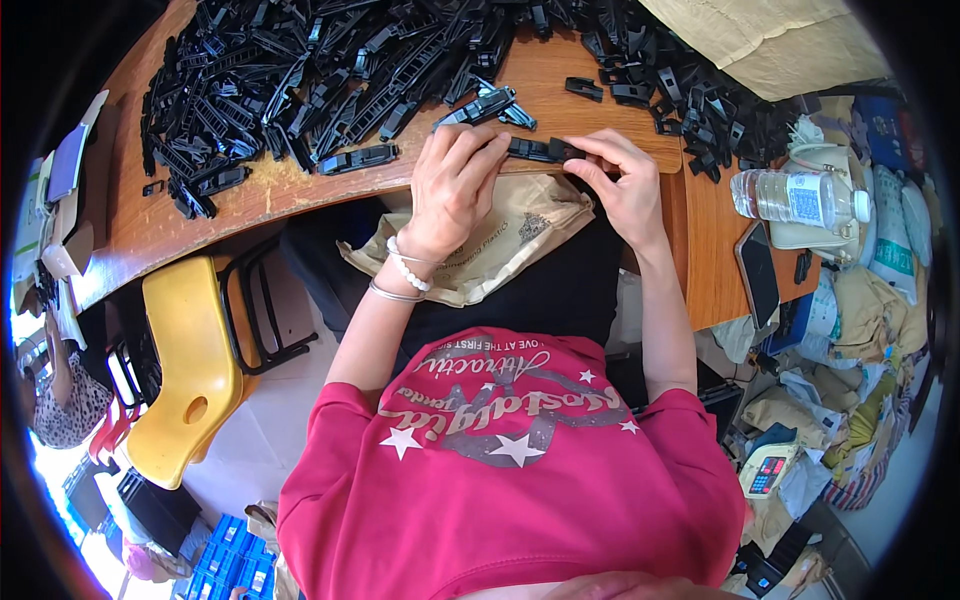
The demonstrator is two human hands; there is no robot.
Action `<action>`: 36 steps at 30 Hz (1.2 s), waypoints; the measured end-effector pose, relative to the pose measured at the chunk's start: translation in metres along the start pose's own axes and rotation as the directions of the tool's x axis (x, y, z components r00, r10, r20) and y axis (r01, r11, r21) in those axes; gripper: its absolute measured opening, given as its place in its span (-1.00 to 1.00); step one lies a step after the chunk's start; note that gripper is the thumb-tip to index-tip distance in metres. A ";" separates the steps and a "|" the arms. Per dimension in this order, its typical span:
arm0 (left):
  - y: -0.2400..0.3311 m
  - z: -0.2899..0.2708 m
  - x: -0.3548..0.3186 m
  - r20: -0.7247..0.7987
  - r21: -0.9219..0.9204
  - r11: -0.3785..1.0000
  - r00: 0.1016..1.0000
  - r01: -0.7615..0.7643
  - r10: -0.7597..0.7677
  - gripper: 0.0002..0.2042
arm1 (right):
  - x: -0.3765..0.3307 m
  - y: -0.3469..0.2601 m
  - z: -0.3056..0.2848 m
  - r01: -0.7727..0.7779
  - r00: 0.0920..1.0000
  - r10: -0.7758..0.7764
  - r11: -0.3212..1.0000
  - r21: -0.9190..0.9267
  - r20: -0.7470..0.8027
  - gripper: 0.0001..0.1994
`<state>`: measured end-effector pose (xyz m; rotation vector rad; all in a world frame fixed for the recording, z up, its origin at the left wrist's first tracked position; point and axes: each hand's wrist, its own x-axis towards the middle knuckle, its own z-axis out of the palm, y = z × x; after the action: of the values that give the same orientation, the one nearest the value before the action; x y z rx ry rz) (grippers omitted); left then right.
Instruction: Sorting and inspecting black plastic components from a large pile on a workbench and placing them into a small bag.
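Between my hands, just over the table's near edge, lies a black plastic part point(528, 149), long and narrow. My left hand point(455, 190), with bracelets at its wrist, is closed round the left end of it, fingertips hidden behind the knuckles. My right hand point(622, 185) pinches a small black plastic piece point(566, 149) at the part's right end; whether the two are joined I cannot tell. Just beyond my left hand lies another long black part point(490, 105). One more long part point(358, 159) rests at the table edge to the left.
A big heap of long black plastic parts point(330, 75) covers the far left of the wooden table point(545, 65). Smaller black pieces point(690, 105) are heaped at the right, near a lying plastic bottle point(790, 196) and a phone point(757, 274). A paper bag point(500, 250) covers my lap. Left stands a yellow chair point(185, 370).
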<state>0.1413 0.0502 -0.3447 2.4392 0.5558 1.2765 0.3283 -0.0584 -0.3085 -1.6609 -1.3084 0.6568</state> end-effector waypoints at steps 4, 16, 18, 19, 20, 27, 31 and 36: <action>-0.002 0.000 -0.003 0.009 -0.006 1.000 1.000 0.003 -0.003 -0.70 | 0.005 0.003 0.006 0.031 0.999 -0.030 1.000 0.003 -0.027 -0.74; -0.004 -0.018 0.003 -0.179 0.070 0.990 0.978 0.125 -0.111 -0.77 | -0.004 -0.008 0.027 0.206 0.978 -0.206 0.979 0.003 -0.043 -0.79; -0.009 -0.022 0.010 -0.149 0.154 0.977 0.981 0.148 -0.125 -0.75 | 0.009 -0.005 0.028 0.283 0.941 -0.294 0.955 -0.089 -0.169 -0.77; -0.011 -0.022 0.010 -0.095 0.174 0.973 0.986 0.151 -0.136 -0.76 | 0.019 -0.001 0.028 0.279 0.910 -0.333 0.933 -0.229 -0.248 -0.73; -0.014 -0.021 0.011 -0.040 0.188 0.971 0.989 0.147 -0.142 -0.76 | 0.031 0.002 0.026 0.253 0.867 -0.379 0.894 -0.369 -0.324 -0.70; -0.011 -0.023 -0.001 0.014 0.054 0.996 0.998 0.064 -0.065 -0.73 | 0.051 0.002 0.019 0.149 0.950 -0.229 0.928 -0.340 -0.211 -0.75; -0.011 -0.023 0.006 0.133 0.027 0.999 0.991 0.033 -0.036 -0.76 | 0.029 0.012 0.024 0.074 0.966 -0.034 0.986 0.150 -0.256 -0.77; -0.013 -0.019 0.012 0.156 -0.009 0.998 0.986 0.059 -0.057 -0.78 | 0.020 0.013 0.011 0.128 0.951 -0.194 0.956 -0.266 -0.241 -0.78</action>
<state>0.1290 0.0690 -0.3322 2.4656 0.5695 1.0528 0.3310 -0.0361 -0.3225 -1.7455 -1.3524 0.1681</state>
